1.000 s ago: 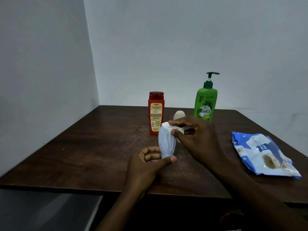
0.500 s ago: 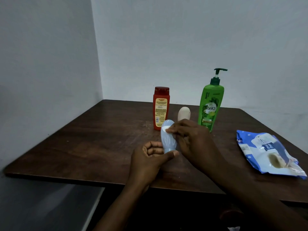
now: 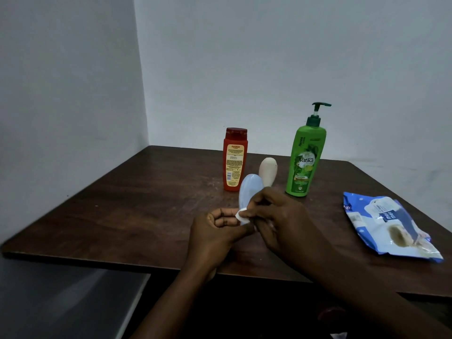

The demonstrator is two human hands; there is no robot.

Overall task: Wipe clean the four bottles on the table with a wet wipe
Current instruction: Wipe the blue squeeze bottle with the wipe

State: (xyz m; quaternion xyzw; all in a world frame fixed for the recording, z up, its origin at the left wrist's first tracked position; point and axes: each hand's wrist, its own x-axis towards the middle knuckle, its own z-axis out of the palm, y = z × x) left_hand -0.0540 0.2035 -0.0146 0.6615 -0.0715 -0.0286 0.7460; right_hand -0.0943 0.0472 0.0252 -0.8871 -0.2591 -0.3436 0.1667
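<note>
A small pale blue bottle (image 3: 250,189) stands upside-down near the table's front, its lower end gripped by my left hand (image 3: 215,233). My right hand (image 3: 281,221) pinches a white wet wipe (image 3: 241,214) against the bottle's lower part, covering most of it. Behind stand a red bottle (image 3: 234,160), a small cream bottle (image 3: 268,171) and a tall green pump bottle (image 3: 305,155), all upright and untouched.
The dark wooden table (image 3: 146,204) sits in a corner between two white walls. A blue wet-wipe pack (image 3: 389,226) lies flat at the right edge. Bare tabletop stretches to the left of my hands.
My right hand slid the wipe down the blue bottle, from its top to its lower end near my left fingers. The camera view shifted slightly.
</note>
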